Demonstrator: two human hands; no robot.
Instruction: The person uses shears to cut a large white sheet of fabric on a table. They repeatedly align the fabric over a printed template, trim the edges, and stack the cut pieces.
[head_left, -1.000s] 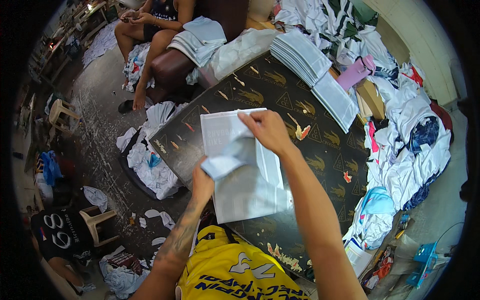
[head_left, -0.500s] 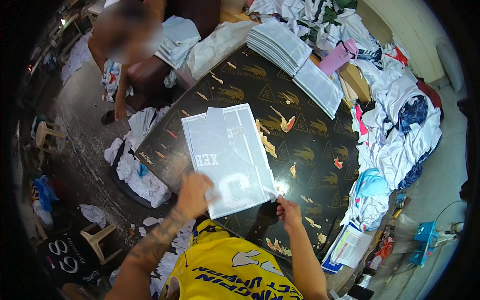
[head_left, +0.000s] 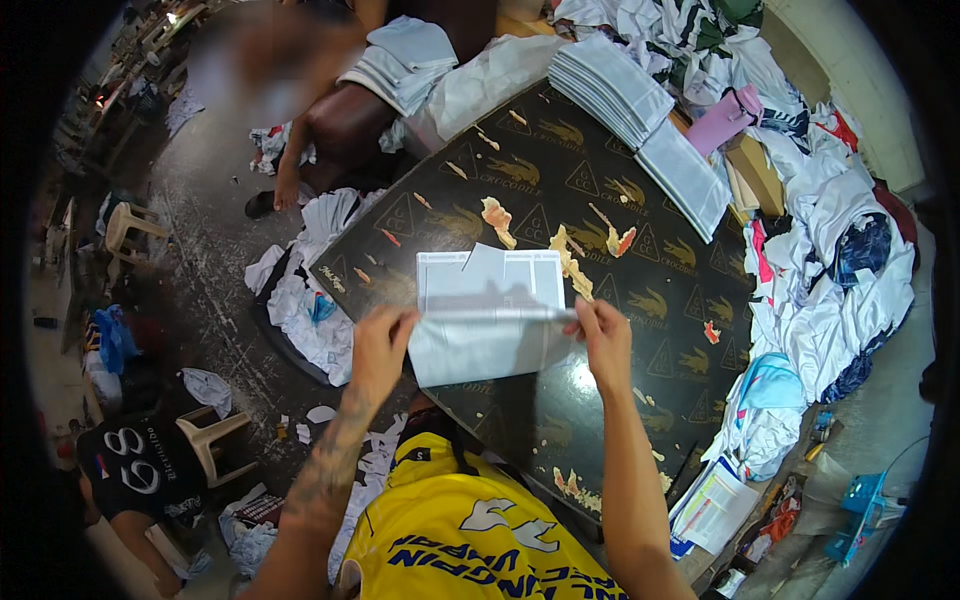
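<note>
A pale grey-white jersey [head_left: 480, 352] lies on the dark patterned table [head_left: 660, 330], folded partly over on itself. Its near part is raised into a crosswise fold, and the shadowed far part shows beyond that. At the fold's left end, my left hand [head_left: 383, 345] pinches the fabric. My right hand [head_left: 605, 340] grips the right end between thumb and fingers. A pale pointed piece [head_left: 487, 265] stands out at the jersey's far edge; I cannot tell what it is.
Flat folded jerseys [head_left: 612, 90] are stacked at the table's far corner, beside a pink tumbler [head_left: 722, 118]. White clothes [head_left: 830, 260] are heaped along the right. A person sits at the far left near more folded garments [head_left: 405, 62]. Stools [head_left: 215, 445] stand on the left.
The jersey lay flat with its lettering showing; now its near part is lifted and folded away from me. My left hand has moved from over it to its left edge.
</note>
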